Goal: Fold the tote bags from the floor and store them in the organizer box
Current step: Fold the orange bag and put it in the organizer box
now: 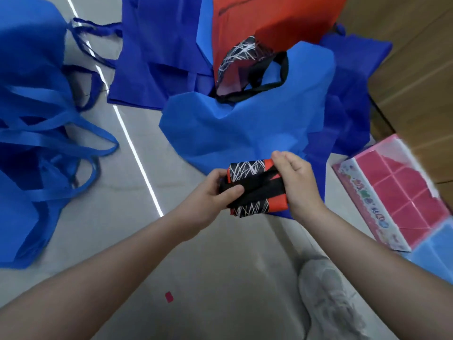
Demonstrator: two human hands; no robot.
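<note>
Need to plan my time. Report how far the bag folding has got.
Done: nothing visibly stored; the organizer box compartments in view look empty. In hand: left hand and right hand hold a folded orange-and-black bag, straps wrapped around. Left: blue bags and another orange bag on the floor.

I see the folded tote bag held above the floor between my two hands: the left hand is on its left end, the right hand on its right end. Behind it lies a pile of tote bags, one overlapping another. Far left lies another heap of tote bags with its handles trailing toward the middle. To the right sits the organizer box, its compartments open upward, with a wooden cabinet behind it. My shoe is below the hands, near the bottom edge.
</note>
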